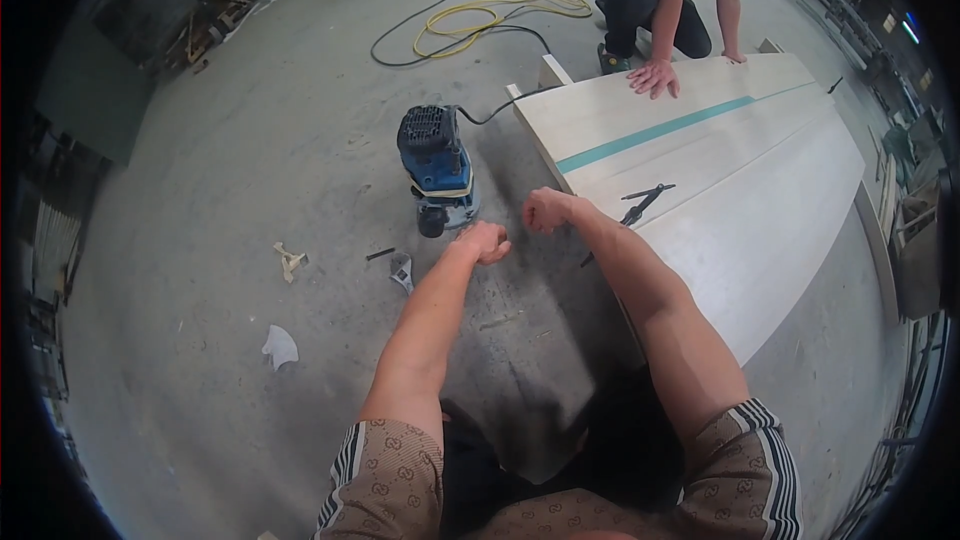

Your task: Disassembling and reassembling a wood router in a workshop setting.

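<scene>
My left hand [485, 241] is low over the concrete floor, just in front of a blue and black router [440, 175]. Its fingers are curled, and what they may hold is hidden. A short gap to the right, my right hand [547, 210] is closed with the knuckles up, close to the edge of a large pale panel [755, 230]. I cannot see inside that fist either. A black clamp [648, 203] sits at the panel's edge beside my right forearm. An adjustable wrench [401, 271] and a short dark rod [380, 253] lie left of my left forearm.
A teal strip [655, 133] runs along the panel. At its far side a person [640, 0] crouches, hands on the panel. Yellow and black cables [500, 15] lie coiled behind the router. Scraps [281, 347] lie on the floor at left; stacked material [215, 15] stands along the wall.
</scene>
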The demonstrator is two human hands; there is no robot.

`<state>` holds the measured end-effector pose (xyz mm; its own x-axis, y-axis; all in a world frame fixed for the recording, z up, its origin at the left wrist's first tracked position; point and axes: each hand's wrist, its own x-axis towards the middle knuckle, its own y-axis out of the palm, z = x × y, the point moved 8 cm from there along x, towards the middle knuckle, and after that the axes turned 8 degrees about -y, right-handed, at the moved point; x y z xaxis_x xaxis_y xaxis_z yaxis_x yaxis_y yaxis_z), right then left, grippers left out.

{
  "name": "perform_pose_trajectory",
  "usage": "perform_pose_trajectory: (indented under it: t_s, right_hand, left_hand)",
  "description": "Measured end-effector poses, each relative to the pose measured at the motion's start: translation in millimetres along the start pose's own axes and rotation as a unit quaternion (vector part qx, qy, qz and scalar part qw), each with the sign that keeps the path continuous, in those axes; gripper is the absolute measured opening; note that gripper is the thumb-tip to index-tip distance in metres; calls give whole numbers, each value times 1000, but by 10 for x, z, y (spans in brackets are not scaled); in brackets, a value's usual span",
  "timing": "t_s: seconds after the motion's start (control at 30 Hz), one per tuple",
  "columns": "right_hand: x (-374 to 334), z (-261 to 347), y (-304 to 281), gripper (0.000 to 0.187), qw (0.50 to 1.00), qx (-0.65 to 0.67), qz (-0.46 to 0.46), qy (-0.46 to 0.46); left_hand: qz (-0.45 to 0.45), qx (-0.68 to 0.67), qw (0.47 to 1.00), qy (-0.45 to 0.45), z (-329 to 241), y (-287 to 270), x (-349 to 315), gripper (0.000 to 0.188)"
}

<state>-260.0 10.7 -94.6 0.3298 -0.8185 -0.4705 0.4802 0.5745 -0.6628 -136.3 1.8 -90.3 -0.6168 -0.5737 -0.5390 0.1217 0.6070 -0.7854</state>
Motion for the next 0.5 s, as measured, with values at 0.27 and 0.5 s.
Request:
perform_pose_trajectory:
  t_s: [0.27,0.5]
  right_hand:
    - [-57,52,-73,30,999,-30,-22,-26]
    - [-66,90,-63,19,998,-26,-21,-59]
  left_hand:
    - [1,2,1000,-3,-32,7,21,38]
    - [1,-2,1000,-5,-38,-9,9,37]
